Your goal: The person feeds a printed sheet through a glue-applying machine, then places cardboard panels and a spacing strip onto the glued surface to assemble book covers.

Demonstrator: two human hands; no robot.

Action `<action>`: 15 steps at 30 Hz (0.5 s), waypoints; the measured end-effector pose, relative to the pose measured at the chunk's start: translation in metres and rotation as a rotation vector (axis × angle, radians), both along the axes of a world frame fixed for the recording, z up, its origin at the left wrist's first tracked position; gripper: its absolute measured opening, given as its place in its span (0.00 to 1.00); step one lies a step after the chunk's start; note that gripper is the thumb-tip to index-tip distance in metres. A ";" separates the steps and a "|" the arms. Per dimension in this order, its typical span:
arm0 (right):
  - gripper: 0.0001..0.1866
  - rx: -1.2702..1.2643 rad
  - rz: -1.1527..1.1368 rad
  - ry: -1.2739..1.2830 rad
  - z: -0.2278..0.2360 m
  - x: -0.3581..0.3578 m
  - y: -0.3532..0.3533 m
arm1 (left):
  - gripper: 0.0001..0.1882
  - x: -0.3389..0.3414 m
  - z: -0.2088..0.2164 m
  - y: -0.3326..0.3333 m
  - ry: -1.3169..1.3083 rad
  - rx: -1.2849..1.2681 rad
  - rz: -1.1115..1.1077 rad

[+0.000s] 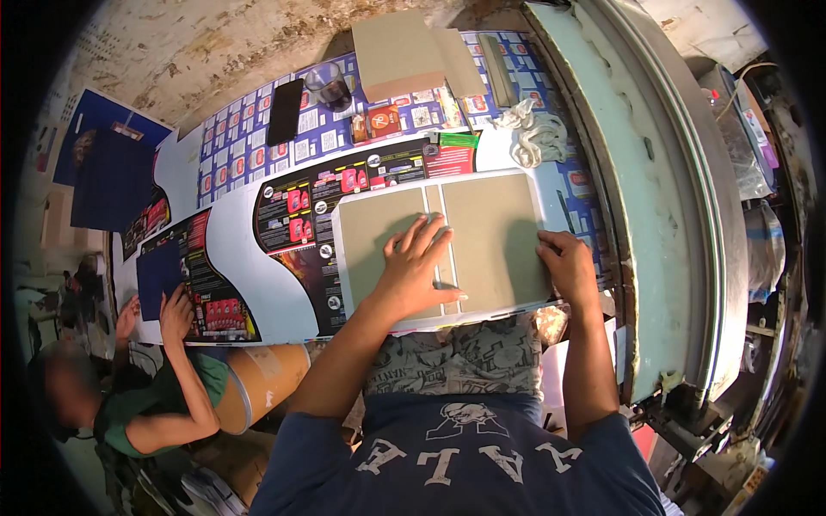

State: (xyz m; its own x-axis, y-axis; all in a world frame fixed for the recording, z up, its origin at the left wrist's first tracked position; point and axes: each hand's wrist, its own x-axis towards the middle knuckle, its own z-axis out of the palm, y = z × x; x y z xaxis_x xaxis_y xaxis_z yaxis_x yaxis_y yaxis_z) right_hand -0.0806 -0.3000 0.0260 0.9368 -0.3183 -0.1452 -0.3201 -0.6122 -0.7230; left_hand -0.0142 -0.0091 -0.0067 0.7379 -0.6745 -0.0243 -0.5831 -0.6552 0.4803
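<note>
Two grey-brown boards, a left board (pixel 370 219) and a right board (pixel 499 232), lie side by side on a white cover sheet (pixel 538 193) in front of me. A narrow board strip (pixel 435 203) lies between them. My left hand (pixel 415 271) rests open, fingers spread, across the strip and the left board. At the right edge of the cover sheet, my right hand (pixel 570 265) is closed, with thumb and forefinger together on the sheet's edge. Its other fingers are curled and partly hidden.
Behind are a black phone (pixel 285 112), a glass of dark drink (pixel 329 89), stacked boards (pixel 400 56) and a crumpled white cloth (pixel 535 133). A metal-edged machine (pixel 637 172) borders the right. At left, a co-worker's hands (pixel 176 314) touch a dark blue cover (pixel 160 275).
</note>
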 end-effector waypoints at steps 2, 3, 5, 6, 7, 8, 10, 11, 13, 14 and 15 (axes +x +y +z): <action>0.16 -0.062 0.037 -0.008 0.000 0.000 0.000 | 0.54 0.000 0.003 -0.002 0.005 0.008 0.000; 0.15 -0.097 0.033 0.004 -0.001 0.001 0.001 | 0.54 0.001 0.003 -0.002 0.010 0.012 0.001; 0.14 -0.160 0.029 0.025 0.000 0.004 0.006 | 0.54 0.001 0.005 -0.002 0.014 0.027 0.006; 0.14 -0.158 0.028 0.065 0.003 0.005 0.006 | 0.54 0.001 0.006 -0.003 0.019 0.020 0.001; 0.15 -0.216 0.035 0.107 0.010 0.007 0.009 | 0.54 0.001 0.007 -0.002 0.022 0.018 0.004; 0.16 -0.273 0.043 0.148 0.021 0.011 0.013 | 0.54 0.001 0.008 -0.001 0.025 0.015 0.008; 0.19 -0.367 0.088 0.040 0.023 0.019 0.025 | 0.54 0.001 0.005 -0.001 0.022 0.012 0.005; 0.21 -0.403 0.121 -0.106 0.011 0.024 0.032 | 0.54 0.001 0.004 -0.002 0.023 0.011 -0.003; 0.25 -0.425 0.267 -0.341 -0.012 0.036 0.051 | 0.55 0.001 0.006 -0.003 0.027 0.027 0.014; 0.26 -0.533 0.321 -0.305 -0.024 0.041 0.063 | 0.55 0.001 0.006 -0.003 0.033 0.033 0.021; 0.26 -0.642 0.374 -0.267 -0.032 0.045 0.072 | 0.55 0.001 0.005 -0.003 0.028 0.020 0.013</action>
